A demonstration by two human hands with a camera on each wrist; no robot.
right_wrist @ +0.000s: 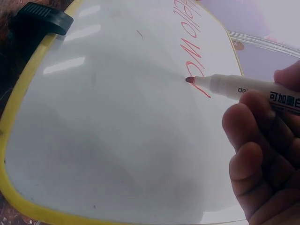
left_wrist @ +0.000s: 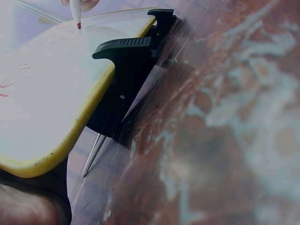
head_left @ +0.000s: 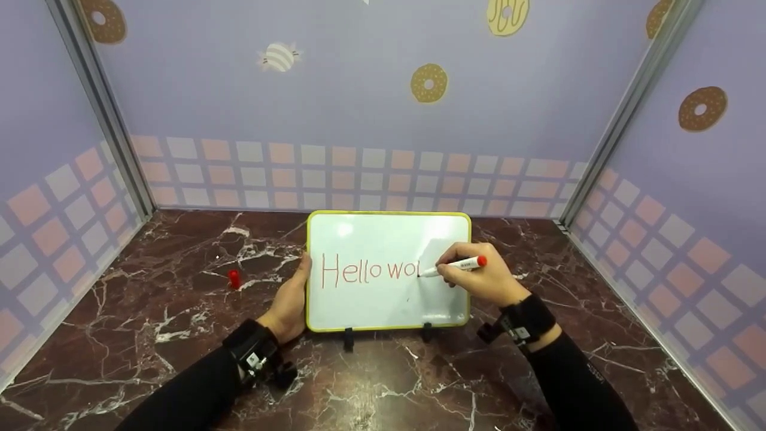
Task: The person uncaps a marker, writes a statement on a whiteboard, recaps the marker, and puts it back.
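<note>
A small whiteboard [head_left: 371, 308] with a yellow frame stands tilted back on a black stand [left_wrist: 124, 70]. Red letters [head_left: 353, 272] on it read "Hello wo", followed by one more stroke. With fingers and thumb, my right hand [head_left: 479, 275] pinches a white marker [right_wrist: 229, 86] with a red end. The marker's red tip meets the board at the last stroke in the right wrist view. At the board's left edge, my left hand [head_left: 289, 305] grips the frame, thumb along the side; its other fingers are hidden behind.
A red marker cap [head_left: 234, 279] lies on the dark marbled table [head_left: 197, 335], left of the board. Patterned wall panels [head_left: 359, 120] enclose the back and both sides, joined by metal posts [head_left: 622, 120]. Two stand hooks [head_left: 349, 339] hold the board's lower edge.
</note>
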